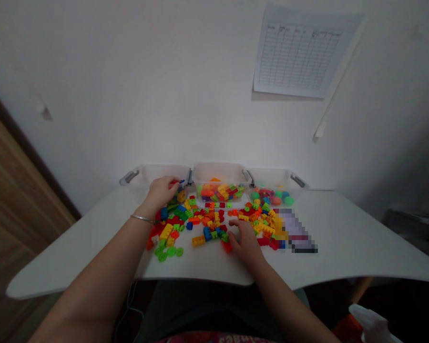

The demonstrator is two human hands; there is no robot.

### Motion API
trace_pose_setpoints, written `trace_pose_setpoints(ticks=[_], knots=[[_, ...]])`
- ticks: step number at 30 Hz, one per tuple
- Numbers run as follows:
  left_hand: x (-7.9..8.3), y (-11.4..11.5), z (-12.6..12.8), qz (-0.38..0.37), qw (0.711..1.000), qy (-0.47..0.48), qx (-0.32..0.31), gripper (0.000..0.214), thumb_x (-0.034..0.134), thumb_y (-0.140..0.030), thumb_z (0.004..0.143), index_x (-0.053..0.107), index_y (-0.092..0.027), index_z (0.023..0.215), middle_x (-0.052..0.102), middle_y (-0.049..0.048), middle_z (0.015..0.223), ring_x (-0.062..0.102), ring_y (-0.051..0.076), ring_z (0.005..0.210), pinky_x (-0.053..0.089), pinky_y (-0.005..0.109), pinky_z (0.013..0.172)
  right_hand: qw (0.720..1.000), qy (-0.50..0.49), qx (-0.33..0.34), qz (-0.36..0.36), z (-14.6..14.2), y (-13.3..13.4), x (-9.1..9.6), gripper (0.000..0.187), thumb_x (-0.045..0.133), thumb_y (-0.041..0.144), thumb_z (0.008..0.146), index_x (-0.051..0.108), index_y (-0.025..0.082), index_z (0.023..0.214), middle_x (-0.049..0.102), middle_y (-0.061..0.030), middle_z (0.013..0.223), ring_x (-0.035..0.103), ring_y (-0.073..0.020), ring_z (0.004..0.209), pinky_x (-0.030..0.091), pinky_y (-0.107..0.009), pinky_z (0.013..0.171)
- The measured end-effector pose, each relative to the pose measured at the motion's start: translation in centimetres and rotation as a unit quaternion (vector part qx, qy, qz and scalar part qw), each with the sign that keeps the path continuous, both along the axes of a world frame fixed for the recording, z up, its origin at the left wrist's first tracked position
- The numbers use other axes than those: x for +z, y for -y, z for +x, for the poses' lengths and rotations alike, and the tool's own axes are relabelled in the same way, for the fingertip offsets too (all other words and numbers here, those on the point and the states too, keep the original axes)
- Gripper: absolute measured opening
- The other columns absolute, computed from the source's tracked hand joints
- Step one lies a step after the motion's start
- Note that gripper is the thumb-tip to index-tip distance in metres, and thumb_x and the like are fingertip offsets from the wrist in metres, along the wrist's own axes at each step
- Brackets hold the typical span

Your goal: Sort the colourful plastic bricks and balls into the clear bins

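Note:
Many small plastic building bricks (214, 221) in red, yellow, green, blue and orange lie scattered on a white table (343, 247). My left hand (161, 190) reaches toward the left clear bin (146, 174), its fingers curled round a red and blue brick (175, 183) near the bin's rim. A thin bracelet (142, 218) circles that wrist. My right hand (246, 240) rests on the table at the near edge of the pile, fingers bent down and touching a red brick (226, 246).
Three clear bins stand in a row at the table's back: the middle bin (219, 174) holds mixed bricks, the right bin (277, 176) holds round pieces. Green discs (169, 252) lie at front left. A blurred-out item (296, 233) lies right. A paper chart (296, 52) hangs on the wall.

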State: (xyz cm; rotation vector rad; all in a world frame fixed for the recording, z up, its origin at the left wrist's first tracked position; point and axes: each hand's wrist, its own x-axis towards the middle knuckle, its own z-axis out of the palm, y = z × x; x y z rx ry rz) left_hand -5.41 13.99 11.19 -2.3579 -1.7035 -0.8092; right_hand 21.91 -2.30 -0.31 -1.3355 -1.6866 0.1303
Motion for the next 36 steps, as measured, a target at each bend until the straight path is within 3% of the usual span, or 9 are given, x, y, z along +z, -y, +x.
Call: trace_pose_setpoints(ticks=[3,6,9,13,20,27,36], knots=[[1.2,2.0,0.4,0.007,1.000,0.019,-0.019,0.038,0.041,-0.035,0.086,0.064,-0.018,0.111,0.068,0.0086,0.113,0.062,0.023,0.103,0.046,0.033,0.091,1.000,-0.001,-0.005,-0.004,0.0,0.1,0.0,0.023,0.052,0.021,0.084,0.058,0.020,0.106,0.064,-0.0098,0.106,0.059,-0.0250,0.102,0.048,-0.044,0.092],[1.5,5.4,1.2,0.072,0.995,-0.073,0.001,0.038,0.046,-0.034,0.086,0.062,-0.015,0.115,0.065,0.0139,0.112,0.060,0.029,0.104,0.045,0.041,0.092,1.000,0.003,-0.005,-0.009,-0.1,0.1,0.0,0.023,0.052,0.021,0.084,0.058,0.019,0.106,0.064,-0.0103,0.105,0.058,-0.0253,0.102,0.047,-0.045,0.092],[0.3,8.8,1.9,0.066,0.982,-0.174,-0.012,0.034,0.051,-0.031,0.085,0.063,-0.017,0.114,0.066,0.0139,0.108,0.059,0.031,0.104,0.043,0.044,0.092,1.000,0.008,-0.001,-0.008,0.0,0.0,-0.2,0.024,0.052,0.022,0.084,0.058,0.019,0.106,0.064,-0.0106,0.105,0.058,-0.0254,0.102,0.047,-0.045,0.092],[-2.0,11.5,2.2,-0.035,0.969,-0.241,-0.050,0.024,0.058,-0.032,0.084,0.067,-0.021,0.103,0.069,0.0099,0.094,0.061,0.029,0.094,0.045,0.042,0.085,1.000,0.007,-0.001,-0.005,0.0,0.0,-0.2,0.023,0.052,0.022,0.084,0.058,0.019,0.106,0.064,-0.0103,0.105,0.058,-0.0252,0.102,0.047,-0.045,0.092],[-4.3,12.1,2.4,-0.074,0.963,-0.260,-0.011,0.022,0.053,-0.018,0.085,0.069,-0.021,0.100,0.063,0.0117,0.102,0.058,0.028,0.099,0.047,0.037,0.077,1.000,0.008,0.003,-0.024,0.0,0.0,-0.1,0.023,0.051,0.021,0.083,0.058,0.020,0.105,0.064,-0.0103,0.104,0.058,-0.0256,0.102,0.047,-0.045,0.092],[-4.3,11.7,2.6,-0.111,0.964,-0.241,0.004,0.031,0.048,-0.013,0.086,0.067,-0.022,0.108,0.063,0.0112,0.102,0.057,0.028,0.100,0.048,0.037,0.076,1.000,0.010,0.003,-0.022,0.0,-0.1,-0.2,0.024,0.051,0.020,0.083,0.058,0.018,0.106,0.064,-0.0112,0.105,0.057,-0.0256,0.102,0.046,-0.045,0.093],[-5.1,10.7,2.1,-0.110,0.968,-0.221,-0.043,0.030,0.049,-0.012,0.082,0.069,-0.020,0.103,0.064,0.0110,0.098,0.060,0.028,0.096,0.048,0.038,0.077,1.000,0.015,0.001,-0.026,0.0,0.0,0.0,0.024,0.052,0.019,0.082,0.059,0.018,0.105,0.064,-0.0108,0.104,0.057,-0.0260,0.102,0.046,-0.046,0.093]])
